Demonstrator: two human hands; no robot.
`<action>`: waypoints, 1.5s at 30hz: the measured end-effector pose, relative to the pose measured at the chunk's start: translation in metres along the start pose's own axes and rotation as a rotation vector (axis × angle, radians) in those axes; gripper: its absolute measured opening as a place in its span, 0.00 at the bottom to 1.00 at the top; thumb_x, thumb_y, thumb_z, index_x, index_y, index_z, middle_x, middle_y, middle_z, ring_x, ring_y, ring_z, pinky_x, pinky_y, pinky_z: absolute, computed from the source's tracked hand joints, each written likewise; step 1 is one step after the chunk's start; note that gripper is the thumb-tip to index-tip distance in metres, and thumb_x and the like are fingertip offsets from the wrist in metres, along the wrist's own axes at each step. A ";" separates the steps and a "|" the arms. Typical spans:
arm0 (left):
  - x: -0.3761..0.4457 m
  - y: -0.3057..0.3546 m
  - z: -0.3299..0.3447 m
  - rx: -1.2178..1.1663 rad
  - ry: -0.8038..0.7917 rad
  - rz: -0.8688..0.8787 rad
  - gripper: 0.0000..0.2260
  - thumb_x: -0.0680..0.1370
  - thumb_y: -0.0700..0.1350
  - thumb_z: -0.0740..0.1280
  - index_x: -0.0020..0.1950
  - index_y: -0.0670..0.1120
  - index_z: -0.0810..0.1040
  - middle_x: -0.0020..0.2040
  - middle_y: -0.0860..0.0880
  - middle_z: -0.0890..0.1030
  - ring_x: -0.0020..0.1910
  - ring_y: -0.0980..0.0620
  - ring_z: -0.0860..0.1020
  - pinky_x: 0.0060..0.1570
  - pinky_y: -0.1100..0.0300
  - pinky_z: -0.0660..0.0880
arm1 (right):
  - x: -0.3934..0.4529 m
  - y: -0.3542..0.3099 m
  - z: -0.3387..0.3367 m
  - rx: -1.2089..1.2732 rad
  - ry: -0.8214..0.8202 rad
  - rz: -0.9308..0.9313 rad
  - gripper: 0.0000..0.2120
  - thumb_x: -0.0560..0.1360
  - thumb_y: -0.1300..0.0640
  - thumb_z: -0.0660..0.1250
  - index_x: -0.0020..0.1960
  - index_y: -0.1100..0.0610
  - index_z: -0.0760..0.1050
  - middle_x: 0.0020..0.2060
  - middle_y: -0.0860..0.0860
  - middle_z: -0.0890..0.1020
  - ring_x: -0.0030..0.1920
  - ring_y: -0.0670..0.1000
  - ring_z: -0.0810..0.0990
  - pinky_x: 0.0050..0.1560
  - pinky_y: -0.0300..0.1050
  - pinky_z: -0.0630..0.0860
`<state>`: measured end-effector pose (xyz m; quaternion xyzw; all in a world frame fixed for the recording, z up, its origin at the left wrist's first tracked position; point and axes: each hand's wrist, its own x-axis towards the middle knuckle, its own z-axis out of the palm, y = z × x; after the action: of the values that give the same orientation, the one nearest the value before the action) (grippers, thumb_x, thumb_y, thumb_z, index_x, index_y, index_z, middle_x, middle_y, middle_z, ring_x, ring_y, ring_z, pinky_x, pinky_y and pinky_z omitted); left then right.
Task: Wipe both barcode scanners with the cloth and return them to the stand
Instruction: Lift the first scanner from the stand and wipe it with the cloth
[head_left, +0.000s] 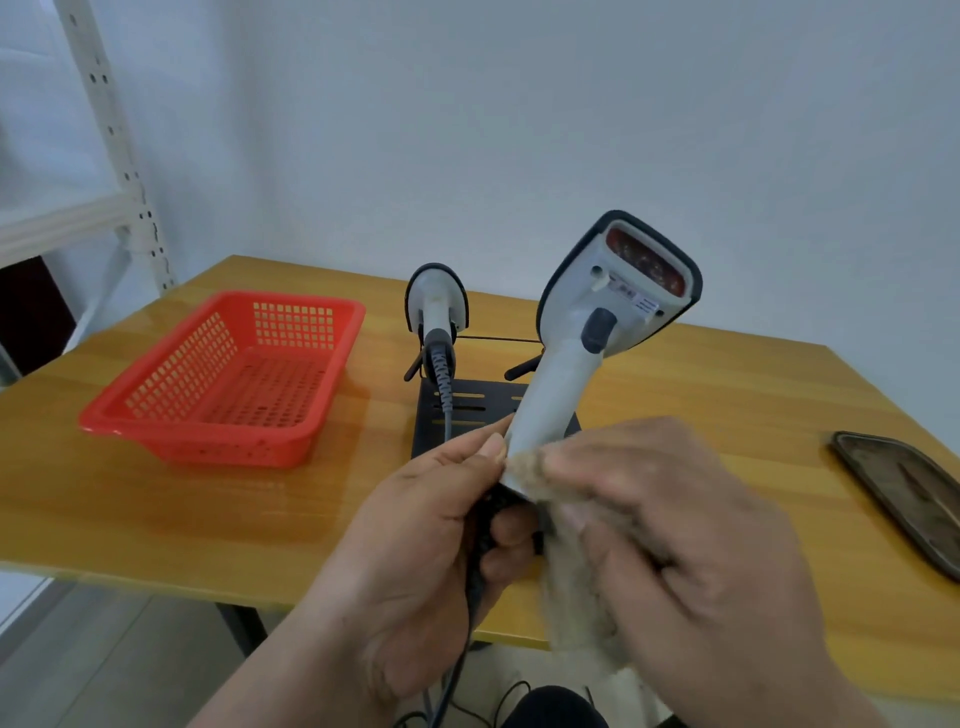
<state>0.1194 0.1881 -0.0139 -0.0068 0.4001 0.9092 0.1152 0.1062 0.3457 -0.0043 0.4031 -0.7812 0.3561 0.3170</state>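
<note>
Left hand (415, 540) grips the base of one scanner (597, 332), held tilted above the worktop (156, 509) with its red window uppermost; right hand (691, 561), blurred, pinches the cloth (576, 597) against the lower handle; second scanner (436, 306) sits in the black stand (467, 410); red basket (234, 374) lies left of the stand; dark tray (904, 493) lies at far right.
</note>
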 end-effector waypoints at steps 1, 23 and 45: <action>-0.001 0.000 0.001 -0.007 -0.019 -0.005 0.13 0.80 0.42 0.59 0.44 0.42 0.83 0.30 0.49 0.68 0.25 0.56 0.63 0.26 0.62 0.55 | -0.001 0.001 0.003 0.000 -0.030 -0.040 0.11 0.75 0.65 0.65 0.54 0.57 0.81 0.52 0.45 0.81 0.54 0.47 0.79 0.54 0.35 0.73; -0.012 -0.002 0.002 0.153 0.055 -0.108 0.16 0.74 0.52 0.66 0.43 0.37 0.79 0.22 0.47 0.62 0.20 0.53 0.57 0.21 0.64 0.54 | 0.018 0.039 0.004 -0.348 0.208 -0.062 0.10 0.74 0.72 0.64 0.49 0.66 0.83 0.47 0.58 0.82 0.48 0.58 0.79 0.49 0.46 0.76; -0.013 -0.001 0.008 0.259 0.024 -0.048 0.18 0.72 0.54 0.67 0.44 0.37 0.79 0.20 0.46 0.64 0.19 0.53 0.58 0.19 0.66 0.57 | 0.015 0.030 0.009 -0.254 0.405 0.095 0.10 0.73 0.70 0.68 0.53 0.64 0.81 0.48 0.52 0.80 0.50 0.48 0.79 0.54 0.30 0.72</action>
<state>0.1326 0.1918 -0.0077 -0.0122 0.5151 0.8468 0.1321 0.0714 0.3453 -0.0060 0.2430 -0.7582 0.3434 0.4982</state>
